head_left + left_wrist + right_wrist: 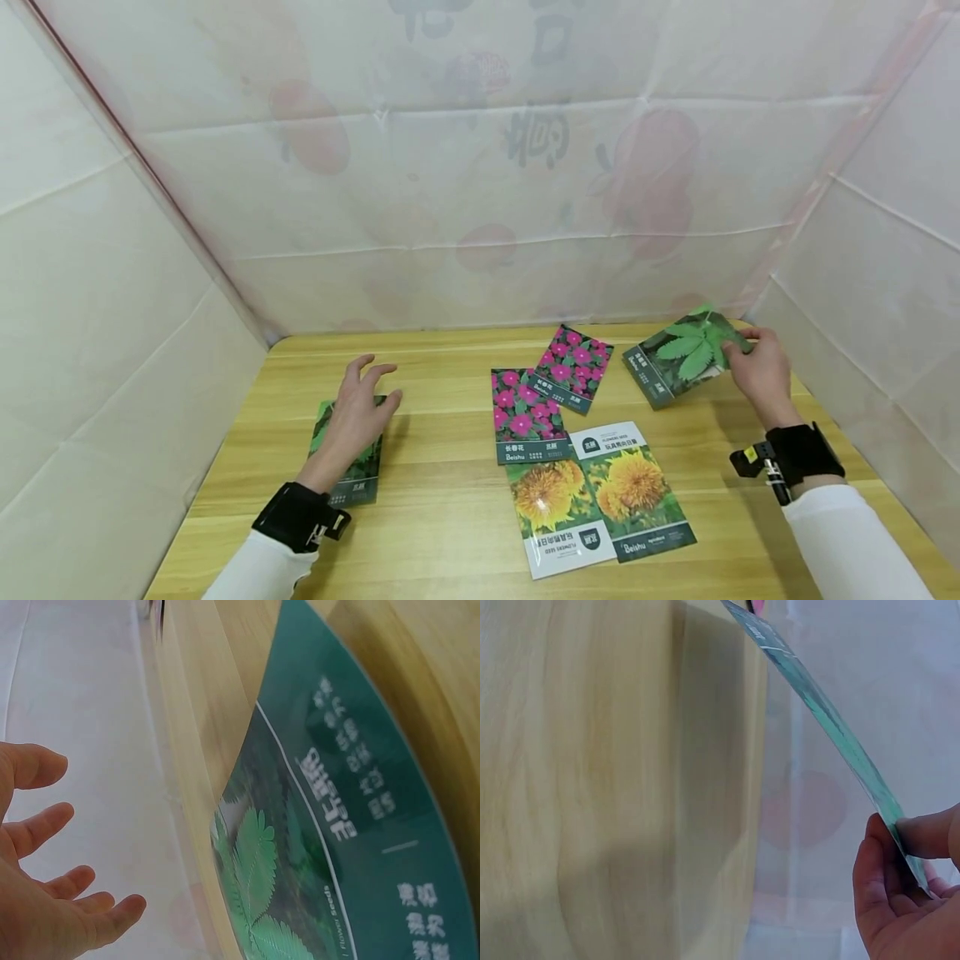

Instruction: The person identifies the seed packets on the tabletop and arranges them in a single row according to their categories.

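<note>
Between thumb and fingers, my right hand [761, 375] pinches a green-leaf seed packet [686, 354] at its right edge. In the right wrist view that packet [832, 724] appears nearly edge-on, tilted above the wooden table. My left hand [356, 425] is spread above another green-leaf seed packet [360, 483] at the left and hides part of it. The left wrist view shows its fingers [45, 832] apart and holding nothing, beside the dark green packet [360, 765].
Mid-table lie two pink-flower seed packets [525, 412] [573, 367], one overlapping the other. In front are two yellow-flower packets [551, 500] [641, 492], edges touching. Pale fabric walls [450, 192] enclose the back and sides of the wooden table [435, 533].
</note>
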`<state>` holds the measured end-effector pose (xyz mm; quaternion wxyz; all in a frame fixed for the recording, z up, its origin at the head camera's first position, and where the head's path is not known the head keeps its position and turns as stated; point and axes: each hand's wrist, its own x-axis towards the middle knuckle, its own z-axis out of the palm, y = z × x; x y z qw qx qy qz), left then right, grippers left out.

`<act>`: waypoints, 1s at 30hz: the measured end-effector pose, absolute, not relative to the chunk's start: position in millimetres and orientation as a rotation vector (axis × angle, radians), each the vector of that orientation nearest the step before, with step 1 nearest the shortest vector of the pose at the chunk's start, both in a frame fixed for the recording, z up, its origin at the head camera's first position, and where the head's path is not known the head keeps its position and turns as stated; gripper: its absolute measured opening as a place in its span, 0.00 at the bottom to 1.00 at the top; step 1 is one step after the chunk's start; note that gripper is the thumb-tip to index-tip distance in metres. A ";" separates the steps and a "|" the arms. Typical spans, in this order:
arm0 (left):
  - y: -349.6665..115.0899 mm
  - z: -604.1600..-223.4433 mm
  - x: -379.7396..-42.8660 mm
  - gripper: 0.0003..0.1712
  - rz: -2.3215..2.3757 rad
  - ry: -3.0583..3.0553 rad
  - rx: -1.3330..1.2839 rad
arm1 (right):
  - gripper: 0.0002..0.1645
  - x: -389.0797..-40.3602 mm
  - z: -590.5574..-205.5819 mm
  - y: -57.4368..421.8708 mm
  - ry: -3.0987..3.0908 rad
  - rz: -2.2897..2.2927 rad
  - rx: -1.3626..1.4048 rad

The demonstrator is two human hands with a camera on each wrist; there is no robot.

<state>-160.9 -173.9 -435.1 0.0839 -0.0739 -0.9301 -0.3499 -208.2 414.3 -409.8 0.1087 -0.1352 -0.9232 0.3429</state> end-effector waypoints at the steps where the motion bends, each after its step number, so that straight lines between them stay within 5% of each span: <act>1: -173.7 -435.3 -161.0 0.25 -1.042 -2.774 -0.223 | 0.33 -208.0 -408.7 413.2 -2.703 1.012 -0.398; 30: -135.7 -435.5 -158.2 0.25 -1.123 -2.728 -0.317 | 0.26 -195.2 -389.1 308.4 -2.625 1.129 0.044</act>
